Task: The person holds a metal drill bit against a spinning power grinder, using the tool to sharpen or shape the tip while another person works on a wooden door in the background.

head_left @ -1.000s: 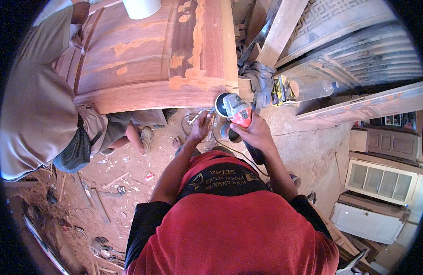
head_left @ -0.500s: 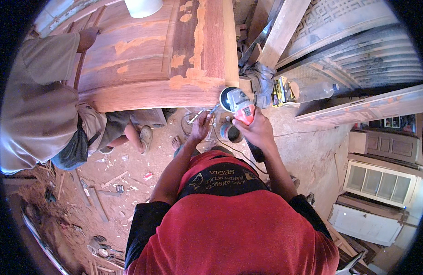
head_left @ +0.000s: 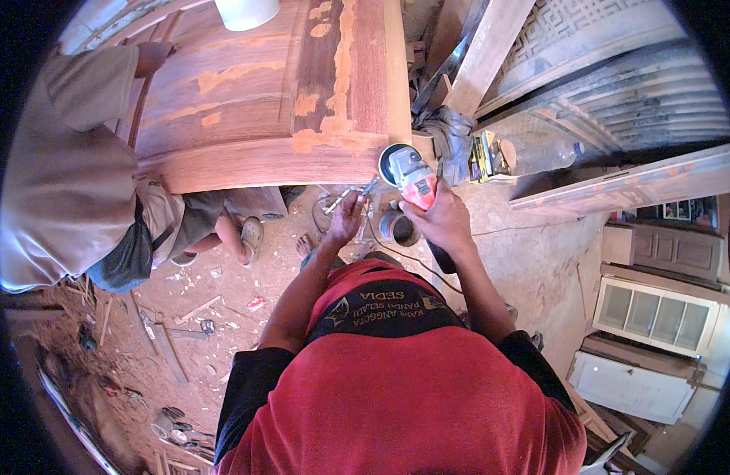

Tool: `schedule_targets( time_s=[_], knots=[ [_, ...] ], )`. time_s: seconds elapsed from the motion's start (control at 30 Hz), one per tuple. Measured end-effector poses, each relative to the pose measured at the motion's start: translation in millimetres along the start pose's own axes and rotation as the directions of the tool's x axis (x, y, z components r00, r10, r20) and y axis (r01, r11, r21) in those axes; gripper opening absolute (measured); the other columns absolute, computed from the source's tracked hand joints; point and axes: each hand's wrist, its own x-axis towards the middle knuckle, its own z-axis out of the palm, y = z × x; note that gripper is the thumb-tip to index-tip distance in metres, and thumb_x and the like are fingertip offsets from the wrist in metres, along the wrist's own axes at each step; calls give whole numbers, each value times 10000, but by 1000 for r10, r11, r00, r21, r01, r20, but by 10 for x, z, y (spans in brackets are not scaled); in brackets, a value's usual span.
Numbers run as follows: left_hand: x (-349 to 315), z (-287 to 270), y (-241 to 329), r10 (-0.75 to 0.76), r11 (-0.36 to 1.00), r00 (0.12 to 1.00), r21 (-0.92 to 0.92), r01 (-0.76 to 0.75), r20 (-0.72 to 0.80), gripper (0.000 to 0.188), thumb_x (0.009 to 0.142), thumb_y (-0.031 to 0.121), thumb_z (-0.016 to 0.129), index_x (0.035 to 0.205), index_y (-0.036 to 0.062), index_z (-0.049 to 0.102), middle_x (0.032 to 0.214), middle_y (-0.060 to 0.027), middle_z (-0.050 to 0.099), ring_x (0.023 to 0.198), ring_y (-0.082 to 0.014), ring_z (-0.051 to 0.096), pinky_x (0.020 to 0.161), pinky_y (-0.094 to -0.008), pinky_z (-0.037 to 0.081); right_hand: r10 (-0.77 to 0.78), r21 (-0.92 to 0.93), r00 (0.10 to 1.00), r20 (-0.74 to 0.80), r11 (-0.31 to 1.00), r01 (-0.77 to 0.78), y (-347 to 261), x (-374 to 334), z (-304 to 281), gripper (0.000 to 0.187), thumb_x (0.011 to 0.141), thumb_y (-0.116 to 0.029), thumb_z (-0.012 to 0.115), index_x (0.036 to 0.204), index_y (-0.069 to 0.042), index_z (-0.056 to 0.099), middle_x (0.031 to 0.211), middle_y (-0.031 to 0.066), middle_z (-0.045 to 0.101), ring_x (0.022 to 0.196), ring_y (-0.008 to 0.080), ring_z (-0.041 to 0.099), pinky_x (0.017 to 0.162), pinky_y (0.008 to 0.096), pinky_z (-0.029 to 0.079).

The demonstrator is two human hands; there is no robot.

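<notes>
My right hand (head_left: pixel 444 220) is wrapped round the red and grey body of an angle grinder (head_left: pixel 417 182). Its round disc (head_left: pixel 388 163) faces left, close to the front corner of a wooden door panel (head_left: pixel 262 164). A slim rod with a bluish metal end (head_left: pixel 369 188) sticks up from the closed fingers of my left hand (head_left: pixel 347 220). Its tip points at the disc's lower edge; whether they touch, I cannot tell. The panel is reddish wood, with orange filler patches.
Another person (head_left: pixel 76 170) stands at the left, one hand on the panel. A white container (head_left: pixel 247 13) rests on it. Below the grinder are a dark tin (head_left: pixel 399 229) and a cord (head_left: pixel 413 273). A plastic bottle (head_left: pixel 548 158) and boards lie right; offcuts (head_left: pixel 169 354) litter the floor.
The grinder and my right hand have shifted very slightly up and left. My left hand keeps almost the same place with the rod.
</notes>
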Motion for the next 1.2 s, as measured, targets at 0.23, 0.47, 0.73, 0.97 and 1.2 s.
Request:
schedule_targets(
  time_s=[0.23, 0.47, 0.73, 0.97, 1.2],
  knots=[
    [7, -59, 311, -57, 993, 998, 103, 54, 25, 232, 1059, 186, 499, 968, -2, 599, 741, -118, 468, 708, -211, 440, 678, -373, 426, 3, -20, 994, 110, 1000, -1, -4, -119, 8, 725, 775, -541, 786, 1155, 31, 555, 963, 259, 705, 908, 423, 706, 791, 496, 558],
    [-32, -15, 119, -28, 1000, 1000, -3, 28, -3, 237, 1061, 192, 499, 971, -2, 602, 745, -115, 491, 706, -206, 456, 680, -381, 437, -66, -10, 998, 18, 998, 66, 54, -41, 128, 721, 777, -540, 785, 1160, 27, 557, 957, 258, 705, 907, 418, 709, 782, 488, 565],
    [-10, -15, 169, -21, 1000, 1000, 4, 21, -6, 256, 1067, 211, 497, 938, 2, 569, 728, -116, 467, 692, -218, 438, 670, -386, 432, 18, 13, 998, 66, 1000, -18, -53, -68, -114, 738, 754, -563, 795, 1102, 51, 580, 956, 279, 706, 906, 435, 706, 801, 501, 561],
    [-6, 1, 33, -39, 998, 999, -46, 39, 2, 275, 1070, 227, 493, 916, 6, 545, 708, -112, 411, 675, -215, 391, 638, -383, 396, -44, 5, 995, 89, 999, 44, 40, -88, 124, 722, 763, -566, 792, 1124, 21, 575, 955, 242, 708, 908, 424, 701, 808, 494, 557],
    [2, -81, 237, 2, 998, 999, 64, -4, 37, 276, 1072, 223, 481, 912, 9, 547, 724, -124, 432, 676, -230, 409, 640, -393, 400, 33, -15, 998, 51, 999, -33, 4, 111, -1, 766, 773, -590, 765, 1191, 16, 556, 983, 261, 711, 927, 442, 703, 802, 520, 564]
  ],
)
